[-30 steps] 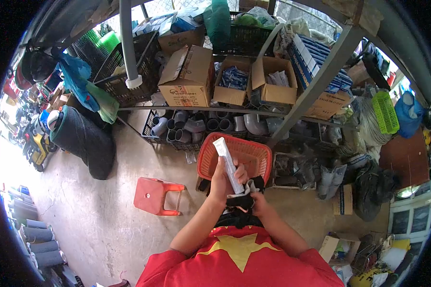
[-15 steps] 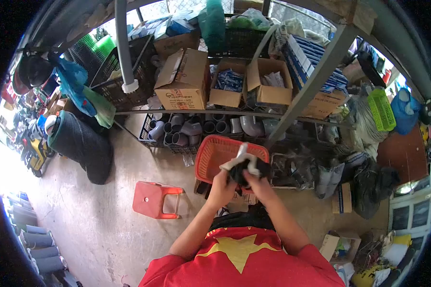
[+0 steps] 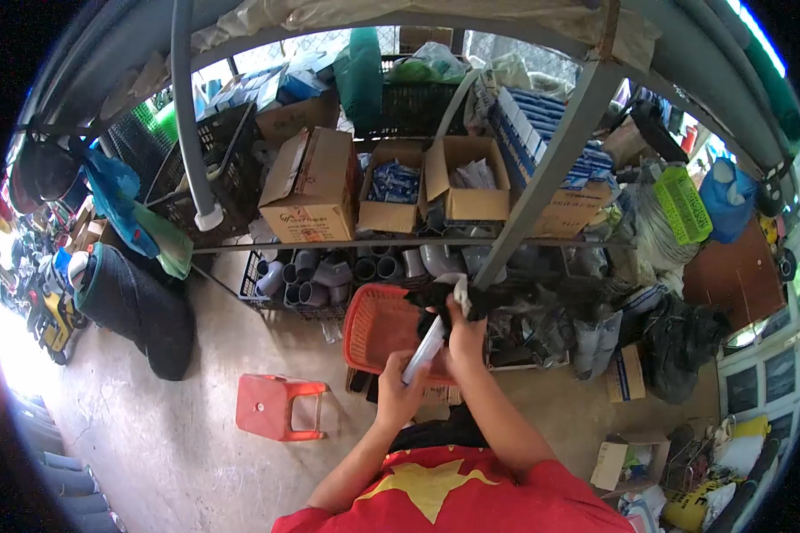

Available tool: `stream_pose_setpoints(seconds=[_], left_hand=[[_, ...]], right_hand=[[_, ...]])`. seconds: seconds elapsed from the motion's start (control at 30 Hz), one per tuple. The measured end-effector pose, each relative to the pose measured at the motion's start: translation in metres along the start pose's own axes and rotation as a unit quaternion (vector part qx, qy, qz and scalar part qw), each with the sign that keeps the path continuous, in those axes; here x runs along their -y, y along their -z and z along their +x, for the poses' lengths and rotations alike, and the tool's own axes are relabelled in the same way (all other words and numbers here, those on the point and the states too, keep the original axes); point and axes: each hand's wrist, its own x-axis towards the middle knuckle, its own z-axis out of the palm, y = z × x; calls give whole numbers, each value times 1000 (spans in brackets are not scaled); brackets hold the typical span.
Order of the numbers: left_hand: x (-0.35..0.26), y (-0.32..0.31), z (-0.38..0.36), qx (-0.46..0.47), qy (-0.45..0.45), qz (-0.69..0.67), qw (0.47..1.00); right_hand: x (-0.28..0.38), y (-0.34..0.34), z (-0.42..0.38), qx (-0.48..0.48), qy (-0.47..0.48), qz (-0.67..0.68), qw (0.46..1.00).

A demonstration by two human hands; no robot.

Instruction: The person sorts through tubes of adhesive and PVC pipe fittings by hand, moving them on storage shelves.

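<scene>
Curling around the lower end of a slim pale tube point(image 3: 425, 352), the left hand point(image 3: 400, 393) is mostly closed, while the right hand point(image 3: 464, 338) is bent around a black-and-white cloth bundle point(image 3: 476, 303) at the tube's upper end; how tightly its fingers close is unclear. The tube slants at the centre of the frame, over the right side of a red basket point(image 3: 384, 324), and no lettering on it can be read. Just above, a black crate point(image 3: 251, 282) holds grey pipe fittings point(image 3: 333, 272). On the shelf at upper centre, a large carton point(image 3: 307, 191) bears dark printing and a logo, too small to read surely. To its right, one open carton point(image 3: 388, 216) contains blue-and-white packets point(image 3: 395, 181), and another open carton point(image 3: 478, 206) holds whitish packets point(image 3: 474, 174). Farther right, blue-and-white boxes point(image 3: 529, 120) are stacked near a printed carton point(image 3: 567, 213), its words illegible. A lime-green basket point(image 3: 684, 206) stands out at upper right. At lower right, a yellow sack point(image 3: 689, 508) shows black letters, only partly visible. A red stool point(image 3: 265, 407) stands at lower left.
</scene>
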Motion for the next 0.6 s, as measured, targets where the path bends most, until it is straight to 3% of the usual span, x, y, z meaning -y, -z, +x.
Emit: stream_pose_setpoints(seconds=[0.03, 0.07, 0.13, 0.17, 0.27, 0.4, 0.47, 0.53, 0.6], left_hand=[[5, -6, 6, -73, -85, -1, 994], [6, -11, 9, -98, -73, -30, 992], [-18, -15, 15, -142, -50, -89, 985], [-12, -11, 16, -89, -21, -98, 991], [-4, -23, 22, -68, -57, -133, 987], [-5, -30, 38, -35, -56, -78, 995], [-19, -34, 42, -15, -54, -52, 997], [-30, -37, 48, 28, -5, -19, 999], [-24, -45, 58, 36, 13, -63, 997]], right_hand=[[11, -7, -11, 36, -5, -70, 997], [16, -10, -20, 70, -10, -141, 988], [-1, -11, -38, 158, -65, 18, 985], [-11, 2, -30, 179, -108, 32, 977], [-2, 17, -22, 251, 11, -152, 956], [6, 21, 5, 197, -12, -145, 970], [28, 18, 22, 108, -58, -43, 992], [40, 26, 45, 54, -55, -30, 997], [45, 31, 59, 26, 11, -54, 998]])
